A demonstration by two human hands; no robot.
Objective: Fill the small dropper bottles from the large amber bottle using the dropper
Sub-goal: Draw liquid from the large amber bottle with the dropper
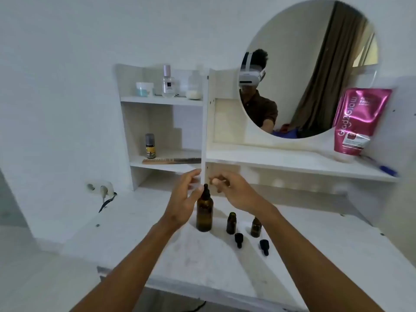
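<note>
The large amber bottle point(204, 216) stands upright about midway between the surface's point(139, 230) front and back edges, with its black dropper point(206, 192) seated in its neck. The left hand point(183, 199) is just beside the bottle on its left, fingers fairly straight and spread. One fingertip lies right against the dropper's bulb, though I cannot tell whether it truly touches. The right hand point(234, 192) hovers above and to the right of the bottle, apart from it. Its fingers are loosely curled, its thumb points toward the dropper, and nothing shows in its grasp. To the right of the large bottle, a little nearer the front edge, stands a small amber bottle point(231, 222) with an uncapped neck. A second small bottle point(255, 227) stands further right, partly hidden behind the right forearm. Two small black dropper caps point(238, 239) lie on their sides on the surface, one in front of each small bottle. Along the back edge rises a white shelf unit point(203, 122), which carries a comb point(171, 161), a small spray can point(150, 146) and a clear perfume bottle point(168, 83). A round mirror point(299, 52) hangs to its right, and a pink pouch point(358, 122) leans on the long shelf beneath it.
</note>
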